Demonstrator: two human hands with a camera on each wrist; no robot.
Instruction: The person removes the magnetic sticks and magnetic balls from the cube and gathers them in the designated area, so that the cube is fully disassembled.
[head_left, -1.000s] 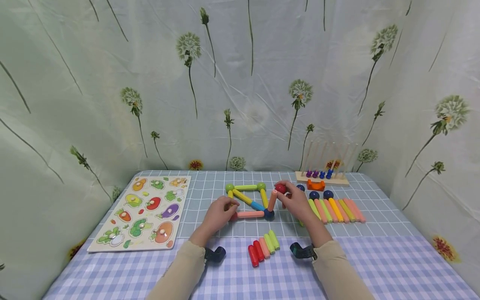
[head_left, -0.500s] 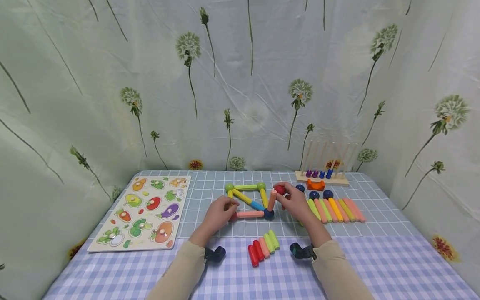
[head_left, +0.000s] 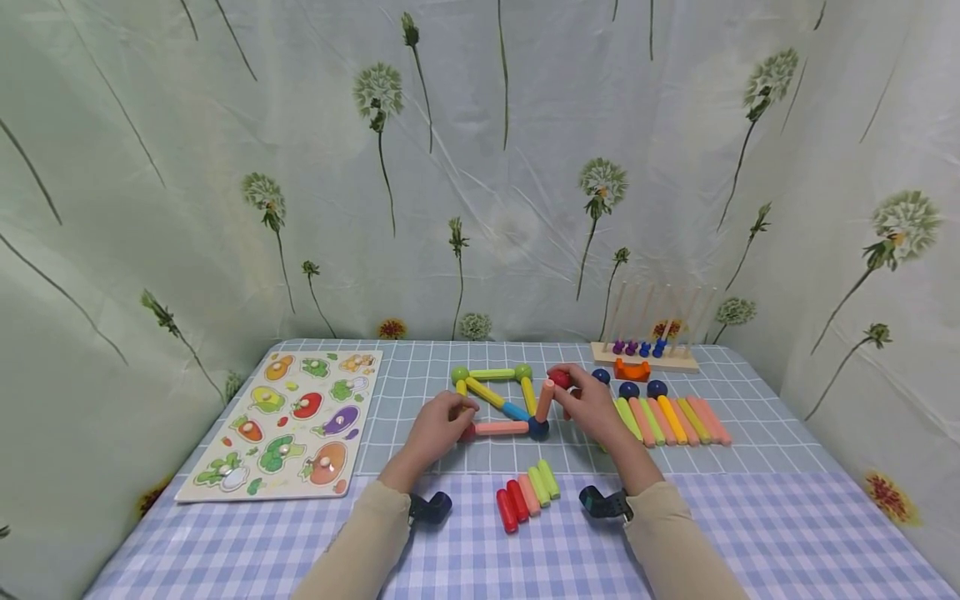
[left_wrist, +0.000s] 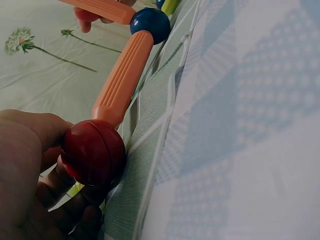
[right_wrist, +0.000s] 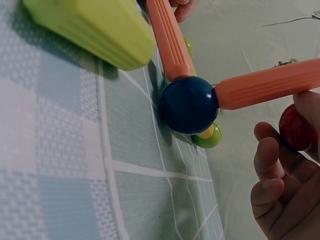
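Note:
Thumb and fingers of my left hand (head_left: pixel 441 423) grip a red ball (left_wrist: pixel 92 152) at the near left corner of a stick-and-ball frame. From that ball an orange stick (head_left: pixel 502 428) runs right to a dark blue ball (head_left: pixel 538 428). A second orange stick (head_left: pixel 545 402) rises from the blue ball, tilted slightly right. My right hand (head_left: pixel 592 408) pinches another red ball (head_left: pixel 559 380) beside the top of this stick, its thumb touching the stick. Green balls (head_left: pixel 522 373), yellow and green sticks, and a yellow-blue diagonal (head_left: pixel 487 394) form the frame's back.
Several short sticks (head_left: pixel 528 497) lie in front, between my forearms. To the right are a row of longer sticks (head_left: pixel 667 421), blue balls (head_left: pixel 657 388), an orange block (head_left: pixel 632 370) and a pegged stand (head_left: pixel 686 362). A vegetable puzzle board (head_left: pixel 288 425) lies at left.
My right hand and its red ball have shifted very slightly left over the last second. The left hand and the frame stay in place.

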